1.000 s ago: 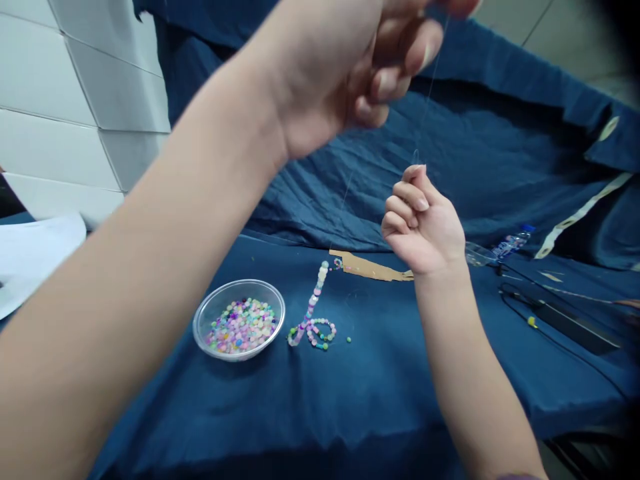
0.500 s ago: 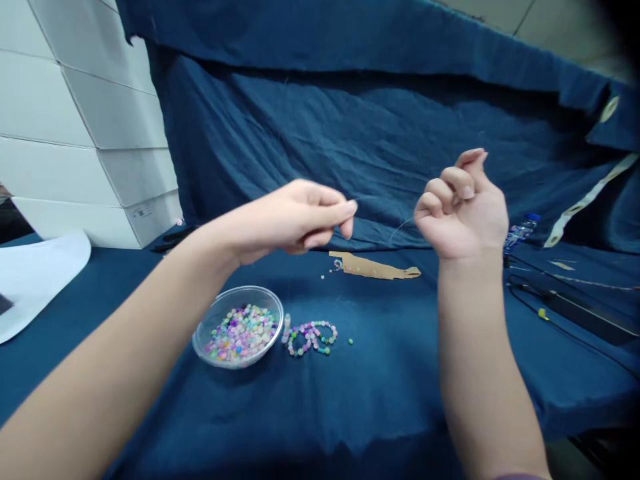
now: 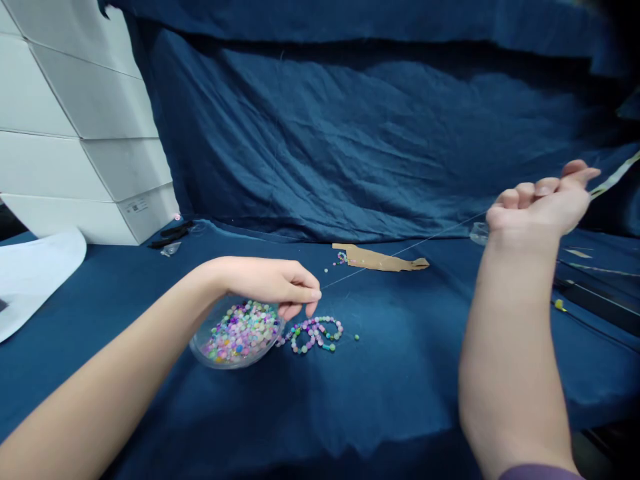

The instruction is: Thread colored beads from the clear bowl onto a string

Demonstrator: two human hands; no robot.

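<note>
A thin clear thread [image 3: 425, 240] runs taut between my two hands, slanting up to the right. My left hand [image 3: 280, 287] pinches its lower end between thumb and fingertips, over the right rim of a clear plastic bowl [image 3: 200, 353]. Pastel beads [image 3: 245, 333] fill much of that bowl. High on the right, my right hand [image 3: 543, 200] is closed on the thread's other end, its palm side towards me. Below my left hand a looped strand of beads [image 3: 315, 333] lies on the cloth, and one green bead [image 3: 357, 337] sits to its right.
A torn strip of brown cardboard [image 3: 383, 259] lies at the back middle, with small beads near its left end. White boxes [image 3: 90, 140] are stacked at the left beside white paper [image 3: 45, 280]. Black cables [image 3: 595, 327] run along the right. Blue cloth [image 3: 350, 133] hangs behind.
My right hand has moved out to the right, while my left hand has come down and left to the bowl's edge. The thread between them now shows as a straight line.
</note>
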